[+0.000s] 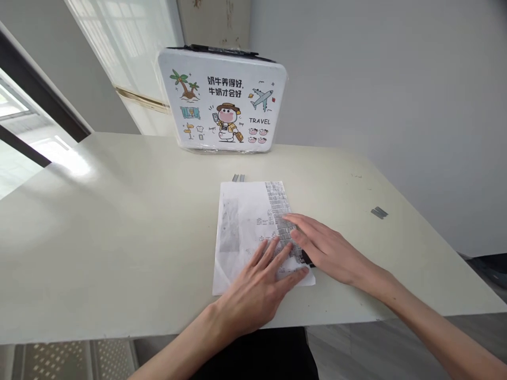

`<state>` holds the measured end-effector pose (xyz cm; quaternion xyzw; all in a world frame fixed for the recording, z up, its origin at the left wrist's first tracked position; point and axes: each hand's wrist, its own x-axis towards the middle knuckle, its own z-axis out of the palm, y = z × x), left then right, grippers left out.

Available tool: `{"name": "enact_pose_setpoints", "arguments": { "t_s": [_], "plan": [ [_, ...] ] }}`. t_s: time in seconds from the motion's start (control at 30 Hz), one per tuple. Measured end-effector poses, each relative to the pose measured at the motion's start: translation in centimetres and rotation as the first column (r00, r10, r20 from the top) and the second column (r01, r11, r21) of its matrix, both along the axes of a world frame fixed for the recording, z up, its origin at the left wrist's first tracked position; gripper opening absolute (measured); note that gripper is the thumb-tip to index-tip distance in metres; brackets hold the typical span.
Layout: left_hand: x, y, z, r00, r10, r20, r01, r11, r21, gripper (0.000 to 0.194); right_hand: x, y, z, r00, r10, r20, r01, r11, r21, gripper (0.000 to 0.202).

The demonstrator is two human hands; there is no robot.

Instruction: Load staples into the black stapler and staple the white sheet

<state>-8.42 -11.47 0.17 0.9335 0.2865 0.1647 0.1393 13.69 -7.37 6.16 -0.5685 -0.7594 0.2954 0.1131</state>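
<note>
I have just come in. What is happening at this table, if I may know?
A person's left hand lies spread on a printed sheet. The right hand is at the sheet's right side, by a mostly hidden dark object. A grey band, perhaps staples, runs along that side. Behind stands a white case.
</note>
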Motion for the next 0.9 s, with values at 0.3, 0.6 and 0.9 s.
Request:
{"name": "enact_pose_setpoints", "arguments": {
  "t_s": [0.3,0.6,0.9],
  "plan": [
    [-0.24,-0.19,-0.37,1.0,0.017,-0.003,-0.017,1.0,0.002,0.063,-0.22,-0.03,0.12,0.998,0.003,0.065,-0.001,0.999,-0.038,0.064],
    [-0.25,-0.44,-0.5,0.999,0.035,0.012,-0.035,0.999,0.002,0.068,-0.34,-0.06,-0.01,0.997,-0.001,0.077,0.004,0.999,-0.031,0.061],
    [-0.09,-0.49,-0.42,0.999,0.033,0.009,-0.033,0.999,0.002,0.069,-0.5,0.02,-0.28,0.992,0.003,0.122,0.0,1.0,-0.025,0.064]
  ]
}}
